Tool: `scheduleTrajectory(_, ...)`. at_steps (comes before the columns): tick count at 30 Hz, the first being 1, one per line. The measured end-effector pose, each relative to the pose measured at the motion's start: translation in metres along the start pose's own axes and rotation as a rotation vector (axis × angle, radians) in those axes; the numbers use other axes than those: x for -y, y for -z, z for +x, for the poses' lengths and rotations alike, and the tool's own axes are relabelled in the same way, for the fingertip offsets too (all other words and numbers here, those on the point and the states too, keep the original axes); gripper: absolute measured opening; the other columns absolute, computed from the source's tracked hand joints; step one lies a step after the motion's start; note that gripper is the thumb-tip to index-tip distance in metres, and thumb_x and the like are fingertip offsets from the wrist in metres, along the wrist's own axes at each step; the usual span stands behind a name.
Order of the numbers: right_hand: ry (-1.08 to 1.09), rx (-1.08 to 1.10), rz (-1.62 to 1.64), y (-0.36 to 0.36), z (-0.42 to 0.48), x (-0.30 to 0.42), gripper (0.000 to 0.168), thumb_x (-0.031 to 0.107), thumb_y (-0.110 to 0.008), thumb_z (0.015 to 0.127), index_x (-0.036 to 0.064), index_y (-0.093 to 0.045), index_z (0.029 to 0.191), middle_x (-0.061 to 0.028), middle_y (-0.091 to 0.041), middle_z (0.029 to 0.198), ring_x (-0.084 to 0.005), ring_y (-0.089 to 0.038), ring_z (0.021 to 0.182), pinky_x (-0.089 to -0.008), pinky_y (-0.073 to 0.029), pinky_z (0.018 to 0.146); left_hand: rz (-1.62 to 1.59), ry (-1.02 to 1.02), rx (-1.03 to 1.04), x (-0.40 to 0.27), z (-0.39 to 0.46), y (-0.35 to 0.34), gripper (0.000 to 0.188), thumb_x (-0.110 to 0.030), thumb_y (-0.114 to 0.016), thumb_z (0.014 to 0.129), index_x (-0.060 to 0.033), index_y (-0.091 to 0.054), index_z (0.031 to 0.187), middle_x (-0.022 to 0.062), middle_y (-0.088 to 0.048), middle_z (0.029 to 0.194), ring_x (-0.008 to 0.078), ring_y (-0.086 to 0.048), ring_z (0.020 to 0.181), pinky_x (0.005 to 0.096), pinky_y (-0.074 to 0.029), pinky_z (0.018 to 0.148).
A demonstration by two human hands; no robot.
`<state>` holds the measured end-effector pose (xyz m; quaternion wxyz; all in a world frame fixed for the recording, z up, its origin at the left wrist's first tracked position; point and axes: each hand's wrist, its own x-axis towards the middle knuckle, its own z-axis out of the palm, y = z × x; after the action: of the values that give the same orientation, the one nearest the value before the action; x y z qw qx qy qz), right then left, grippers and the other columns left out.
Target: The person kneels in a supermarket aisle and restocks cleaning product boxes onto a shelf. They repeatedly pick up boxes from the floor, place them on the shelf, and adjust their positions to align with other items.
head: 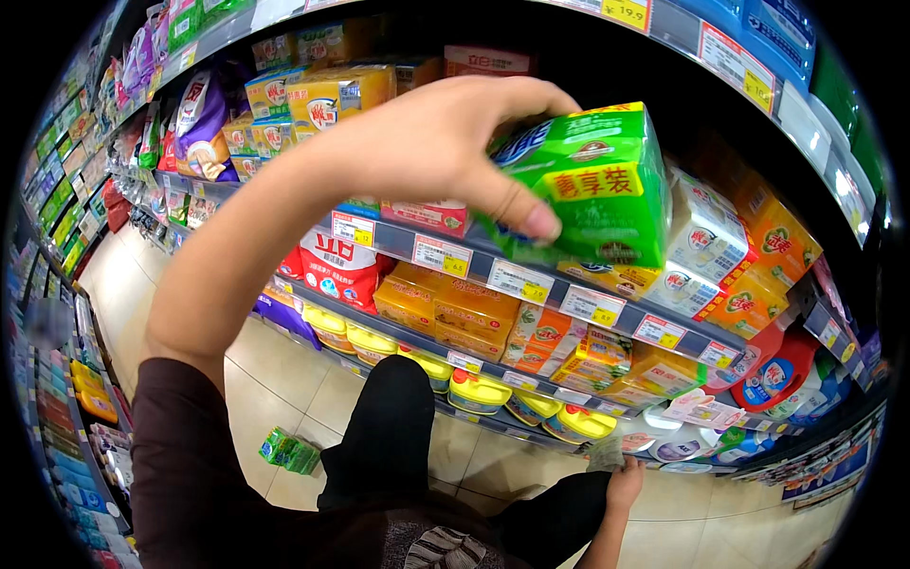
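My left hand (476,142) reaches across at shelf height and grips a green plastic-wrapped multipack of soap bars (604,213) by its left end. The thumb presses its front, and the other fingers are hidden behind it. White soap packs (700,235) stand just right of the green pack, and a yellow pack (604,279) shows under it. Low down beside my right knee, my right hand (625,484) pinches a crumpled greyish cloth-like thing (606,454), partly blurred against the bottles.
A shelf edge with price tags (522,281) runs below the green pack, and another shelf (668,28) overhangs it. Lower down are orange soap packs (476,313) and yellow-lidded tubs (478,391). Another green pack (288,451) lies on the tiled floor (284,370) left of my knee.
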<state>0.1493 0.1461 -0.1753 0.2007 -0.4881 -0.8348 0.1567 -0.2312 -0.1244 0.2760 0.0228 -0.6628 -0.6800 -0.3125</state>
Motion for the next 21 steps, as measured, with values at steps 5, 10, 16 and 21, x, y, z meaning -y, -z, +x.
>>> scheduleTrajectory(5,-0.003,0.007,0.006,0.002,-0.001,-0.003,0.032,-0.005,-0.055,0.072,-0.001,-0.063,0.103,-0.0234,-0.057,0.106,-0.0419,-0.056,0.097,-0.0456,-0.047,0.085,0.205,0.102,0.140,0.017,0.027,-0.005,0.075,-0.032,-0.083,0.066,-0.0011,-0.049,0.126,0.0151,-0.061,0.111,0.0254,-0.060,0.103,0.0347,-0.047,0.091)
scheduleTrajectory(10,-0.060,0.061,0.031,0.006,0.001,0.007,0.031,-0.004,-0.056,0.072,-0.001,-0.064,0.102,-0.0229,-0.056,0.106,-0.0415,-0.056,0.096,-0.0450,-0.047,0.084,0.372,0.133,0.189,0.034,0.031,-0.007,0.076,-0.034,-0.082,0.067,0.0004,-0.048,0.126,0.0192,-0.061,0.111,0.0305,-0.061,0.102,0.0364,-0.048,0.089)
scheduleTrajectory(16,-0.036,0.062,0.021,0.000,0.005,0.004,0.031,-0.003,-0.057,0.073,0.000,-0.065,0.102,-0.0225,-0.056,0.107,-0.0413,-0.056,0.096,-0.0447,-0.047,0.083,0.498,0.151,0.219,0.040,0.033,-0.008,0.074,-0.035,-0.080,0.067,0.0017,-0.050,0.124,0.0216,-0.061,0.110,0.0331,-0.061,0.103,0.0379,-0.048,0.088)
scheduleTrajectory(21,-0.008,0.058,0.052,-0.001,0.007,0.010,0.032,-0.005,-0.055,0.072,-0.001,-0.064,0.103,-0.0233,-0.056,0.109,-0.0417,-0.056,0.098,-0.0446,-0.047,0.084,0.566,0.235,0.270,0.039,0.039,-0.018,0.075,-0.035,-0.079,0.066,0.0016,-0.052,0.126,0.0232,-0.062,0.110,0.0341,-0.060,0.103,0.0392,-0.048,0.089)
